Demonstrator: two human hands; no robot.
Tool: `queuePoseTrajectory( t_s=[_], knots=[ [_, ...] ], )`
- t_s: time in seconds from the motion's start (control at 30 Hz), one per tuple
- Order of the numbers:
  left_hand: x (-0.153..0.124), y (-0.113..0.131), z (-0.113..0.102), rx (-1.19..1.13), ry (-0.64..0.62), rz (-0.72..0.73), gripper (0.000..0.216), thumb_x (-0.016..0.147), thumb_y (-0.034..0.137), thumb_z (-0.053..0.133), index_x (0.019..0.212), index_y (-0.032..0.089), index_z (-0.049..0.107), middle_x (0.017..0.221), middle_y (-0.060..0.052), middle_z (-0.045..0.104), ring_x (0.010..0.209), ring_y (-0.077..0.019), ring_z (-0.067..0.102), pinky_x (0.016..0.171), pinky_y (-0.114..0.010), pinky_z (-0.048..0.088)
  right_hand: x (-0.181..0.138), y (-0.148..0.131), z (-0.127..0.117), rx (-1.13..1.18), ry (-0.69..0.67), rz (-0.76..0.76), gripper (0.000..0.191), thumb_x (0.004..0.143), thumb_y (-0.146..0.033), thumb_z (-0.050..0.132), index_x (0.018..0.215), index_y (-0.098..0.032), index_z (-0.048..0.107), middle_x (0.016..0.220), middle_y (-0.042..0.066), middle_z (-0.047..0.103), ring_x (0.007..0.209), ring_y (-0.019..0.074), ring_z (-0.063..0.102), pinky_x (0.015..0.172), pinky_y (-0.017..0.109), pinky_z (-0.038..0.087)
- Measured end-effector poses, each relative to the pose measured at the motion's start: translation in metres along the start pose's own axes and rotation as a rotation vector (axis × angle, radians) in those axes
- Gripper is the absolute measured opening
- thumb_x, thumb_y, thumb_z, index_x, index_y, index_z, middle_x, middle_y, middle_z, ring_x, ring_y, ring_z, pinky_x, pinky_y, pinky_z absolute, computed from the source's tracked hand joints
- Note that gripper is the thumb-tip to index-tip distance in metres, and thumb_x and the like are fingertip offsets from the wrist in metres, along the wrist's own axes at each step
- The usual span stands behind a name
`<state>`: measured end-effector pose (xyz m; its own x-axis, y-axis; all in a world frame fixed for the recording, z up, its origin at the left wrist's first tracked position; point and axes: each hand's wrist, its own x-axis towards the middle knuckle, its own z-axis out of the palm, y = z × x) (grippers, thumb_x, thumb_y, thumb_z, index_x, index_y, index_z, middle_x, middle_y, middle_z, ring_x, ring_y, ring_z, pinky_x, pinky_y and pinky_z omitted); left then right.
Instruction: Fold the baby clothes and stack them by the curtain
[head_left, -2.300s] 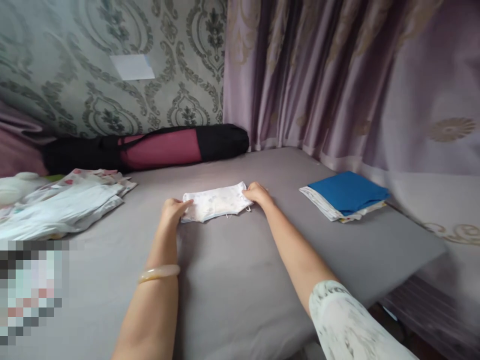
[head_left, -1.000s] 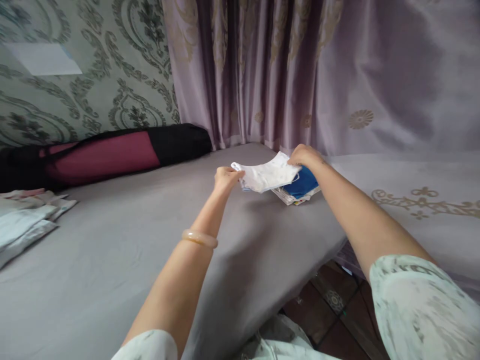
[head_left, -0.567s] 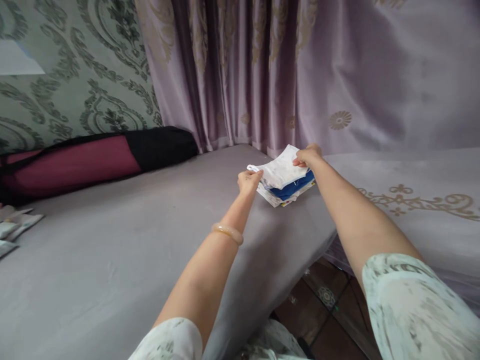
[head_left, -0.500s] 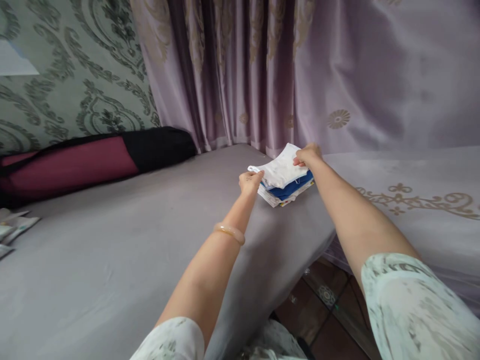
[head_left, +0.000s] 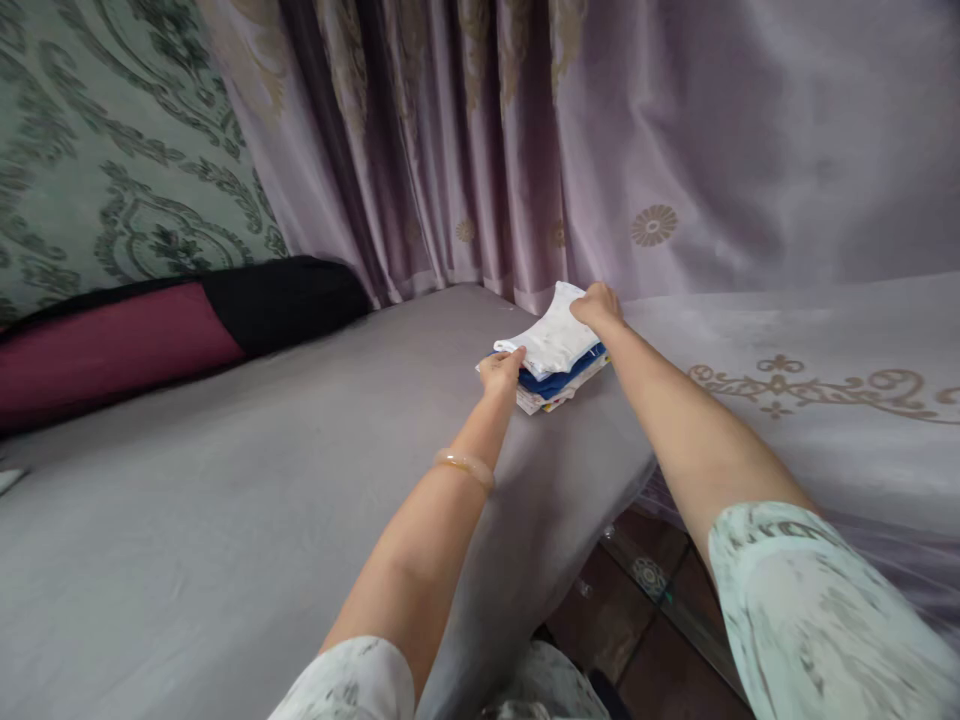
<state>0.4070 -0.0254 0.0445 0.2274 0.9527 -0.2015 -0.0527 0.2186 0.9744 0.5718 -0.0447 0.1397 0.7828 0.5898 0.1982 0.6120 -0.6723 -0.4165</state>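
A white folded garment (head_left: pixel 553 330) lies on top of a small stack of folded clothes, with a blue one (head_left: pixel 562 380) and pale patterned ones (head_left: pixel 570 397) beneath it. My left hand (head_left: pixel 501 370) is closed at its near left corner, thumb on top and fingers at the edge. On the far right side, my right hand (head_left: pixel 598 308) pinches the opposite edge of the white garment. Some of its fingers are hidden by the hand itself. A pale bangle (head_left: pixel 465 467) circles my left wrist.
The stack rests on a grey-covered bed (head_left: pixel 300 480), near its right edge. A long maroon and black bag (head_left: pixel 187 325) lies along the wall at left. Purple curtains (head_left: pixel 480 180) hang behind, and tiled floor (head_left: pixel 637 600) shows below the bed's edge.
The white garment has settled a little flatter on the stack, both hands staying at its edges. My view has turned slightly to the right.
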Motion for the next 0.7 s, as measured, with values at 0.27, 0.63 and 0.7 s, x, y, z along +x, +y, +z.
queuePoseTrajectory(
  t_s=[0.27, 0.63, 0.7],
  knots=[
    [0.012, -0.021, 0.003, -0.017, 0.044, 0.049, 0.023, 0.067, 0.033, 0.076, 0.058, 0.017, 0.063, 0.051, 0.002, 0.054, 0.052, -0.0112, 0.053, 0.055, -0.022, 0.039, 0.006, 0.014, 0.012, -0.007, -0.026, 0.012, 0.038, 0.080, -0.014, 0.059, 0.116, -0.006, 0.067, 0.117, 0.023, 0.065, 0.113, 0.0324, 0.060, 0.092, 0.040, 0.048],
    [0.006, -0.041, 0.001, -0.026, 0.090, 0.073, 0.024, 0.063, 0.038, 0.077, 0.066, 0.017, 0.066, 0.054, 0.003, 0.055, 0.057, -0.0124, 0.055, 0.056, -0.022, 0.040, -0.013, 0.022, 0.035, -0.034, 0.004, 0.012, 0.040, 0.085, -0.016, 0.052, 0.124, -0.009, 0.056, 0.114, 0.021, 0.066, 0.109, 0.0306, 0.063, 0.089, 0.040, 0.049],
    [0.004, -0.043, -0.001, -0.031, 0.091, 0.078, 0.024, 0.063, 0.037, 0.077, 0.067, 0.017, 0.066, 0.055, 0.003, 0.056, 0.058, -0.0125, 0.055, 0.057, -0.022, 0.040, -0.018, 0.023, 0.037, -0.050, 0.022, -0.010, 0.038, 0.086, -0.015, 0.050, 0.124, -0.009, 0.054, 0.111, 0.021, 0.066, 0.106, 0.0302, 0.064, 0.087, 0.038, 0.049]
  ],
)
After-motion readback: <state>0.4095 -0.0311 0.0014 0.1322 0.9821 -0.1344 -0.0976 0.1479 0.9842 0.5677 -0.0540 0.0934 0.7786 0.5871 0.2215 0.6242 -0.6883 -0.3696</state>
